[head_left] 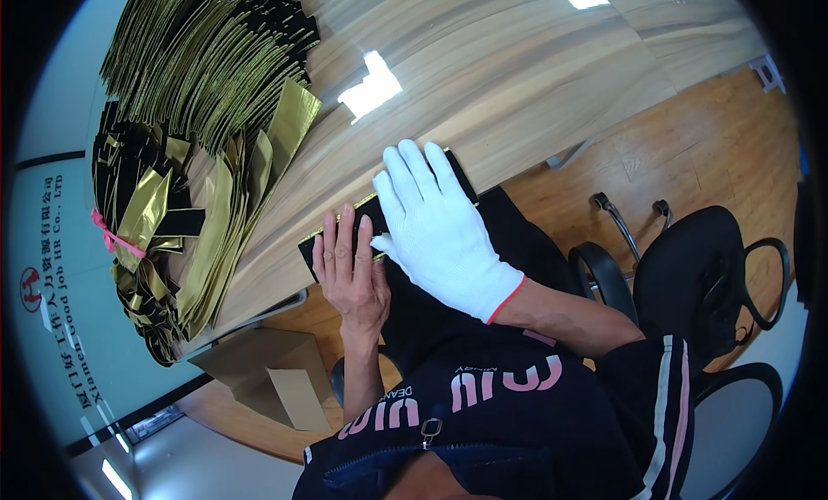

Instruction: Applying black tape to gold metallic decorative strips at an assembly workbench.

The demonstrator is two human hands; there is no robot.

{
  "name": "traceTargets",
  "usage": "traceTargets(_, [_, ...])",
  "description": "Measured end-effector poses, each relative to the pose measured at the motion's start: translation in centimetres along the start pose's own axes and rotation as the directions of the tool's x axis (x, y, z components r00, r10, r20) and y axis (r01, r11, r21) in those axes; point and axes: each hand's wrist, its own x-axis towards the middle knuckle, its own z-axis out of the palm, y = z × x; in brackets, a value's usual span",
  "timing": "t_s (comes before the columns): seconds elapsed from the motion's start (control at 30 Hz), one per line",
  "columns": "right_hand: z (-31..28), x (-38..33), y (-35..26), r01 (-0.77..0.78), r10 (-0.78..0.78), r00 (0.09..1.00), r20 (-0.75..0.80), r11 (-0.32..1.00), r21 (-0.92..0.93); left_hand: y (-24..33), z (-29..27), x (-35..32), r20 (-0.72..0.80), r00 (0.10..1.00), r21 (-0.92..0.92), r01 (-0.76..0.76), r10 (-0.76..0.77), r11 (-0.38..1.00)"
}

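Brown cardboard box on floor (open flap), below table edge.

A pale wood-grain tabletop carries the work. At its near edge lies a flat black bag with gold trim. Along its left side, fanned stacks of flattened gold and black bags lie overlapping, one bundle tied with pink ribbon.

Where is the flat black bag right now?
In the head view the black bag lies flat at the near edge of the table, pressed under the bare left hand and the gloved right hand, right of the gold bag pile.
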Motion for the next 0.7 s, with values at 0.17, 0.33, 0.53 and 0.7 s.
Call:
traceTargets(0.17, [-1.2, 0.3, 0.3, -0.033, 0.032, 0.999, -0.020, 0.998, -0.047, 0.1, -0.1, -0.1, 0.012, 1.000, 0.017, 0.004, -0.005, 1.000])
traceTargets(0.33, [0.0, 0.2, 0.5, -0.053, 0.054, 0.998, 0.018, 0.995, -0.079, -0.1, 0.2, -0.1, -0.021, 1.000, -0.014, 0.006, -0.006, 1.000])
traceTargets(0.53, [0.3, 0.0, 0.7, -0.033, 0.035, 0.999, 0.017, 0.996, -0.081, -0.1, 0.3, -0.2, -0.027, 1.000, -0.014, 0.004, -0.004, 1.000])
traceTargets(0.7, [0.5, 0.0, 0.7, -0.041, 0.041, 0.999, 0.009, 0.998, -0.053, -0.1, 0.4, -0.2, -0.033, 0.999, -0.023, 0.002, -0.002, 1.000])
